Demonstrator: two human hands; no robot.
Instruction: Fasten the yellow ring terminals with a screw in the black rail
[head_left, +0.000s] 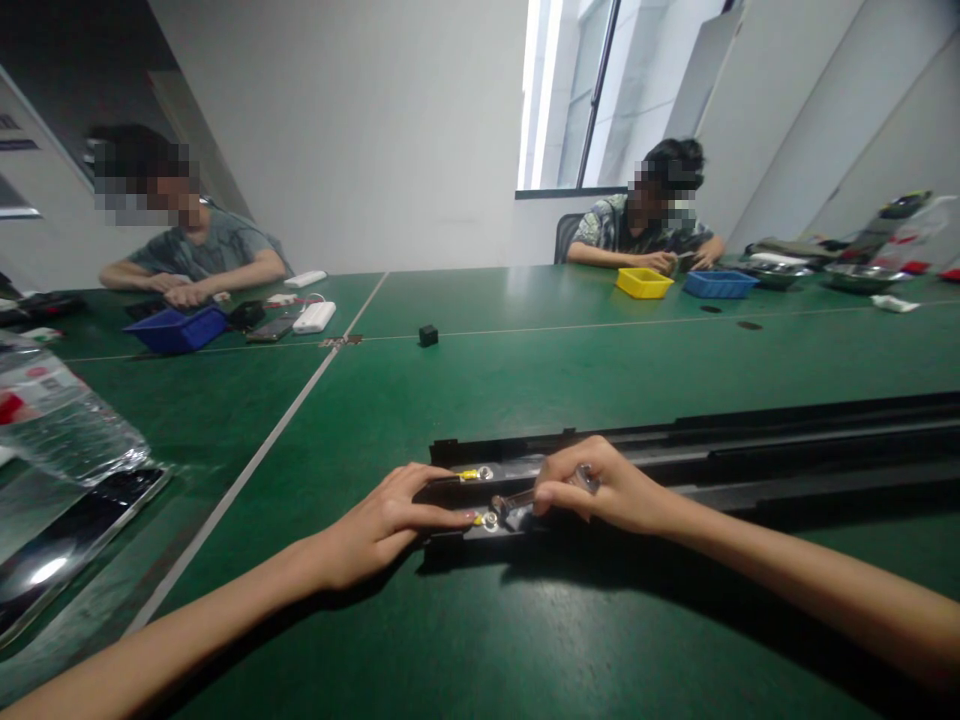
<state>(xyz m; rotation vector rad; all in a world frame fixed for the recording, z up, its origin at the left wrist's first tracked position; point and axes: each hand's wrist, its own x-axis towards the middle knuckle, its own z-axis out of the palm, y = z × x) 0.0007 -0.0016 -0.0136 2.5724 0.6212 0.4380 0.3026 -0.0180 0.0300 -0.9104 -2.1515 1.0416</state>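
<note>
A long black rail [787, 450] lies across the green table [525, 380], its left end right in front of me. My left hand [390, 520] rests on that end, fingers stretched out flat, with a fingertip at a yellow ring terminal [486, 520]. My right hand [600, 490] is closed on a small screwdriver [517, 500] whose tip points at the same terminal. A second yellow terminal [474, 474] sits a little farther back on the rail.
A water bottle [60, 420] and a phone [67, 540] lie at my left. A small black cube [428, 335] sits mid-table. Two other people sit at the far side with blue bins [178, 330] [718, 284], a yellow bin [643, 283] and metal bowls [862, 275].
</note>
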